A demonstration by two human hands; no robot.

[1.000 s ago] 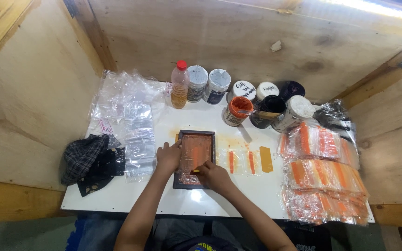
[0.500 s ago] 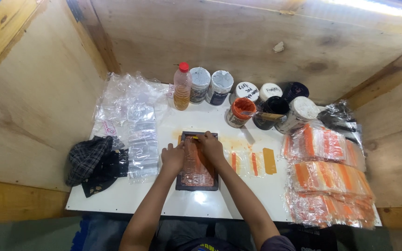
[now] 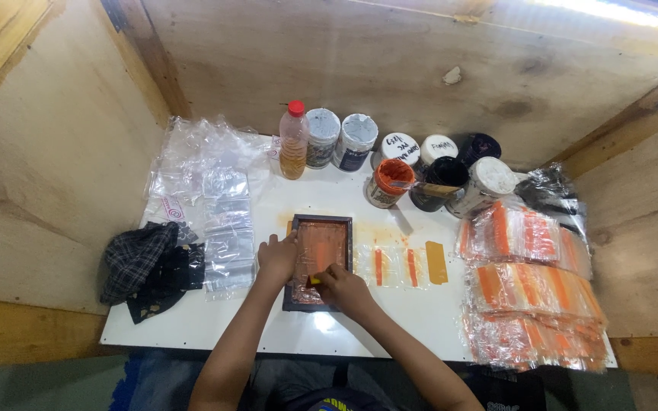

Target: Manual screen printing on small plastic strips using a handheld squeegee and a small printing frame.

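The dark printing frame (image 3: 319, 261) lay on the white table (image 3: 192, 320), just left of the orange-striped bags (image 3: 395, 266). The left hand (image 3: 276, 257) pressed flat on the frame's left edge, fingers together. The right hand (image 3: 344, 288) was clamped on a small yellow squeegee (image 3: 315, 279) at the frame's lower part.

Both forearms are bare from wrist to elbow, with no sleeves, watch, bracelet or rings visible. The left hand (image 3: 277, 257) and the right hand (image 3: 342, 288) wear no gloves, and the fingers (image 3: 321, 277) are uncovered. At 6 o'clock, at the bottom edge of the view, a dark garment with a small yellow printed patch shows, and blue fabric lies towards 7 o'clock.
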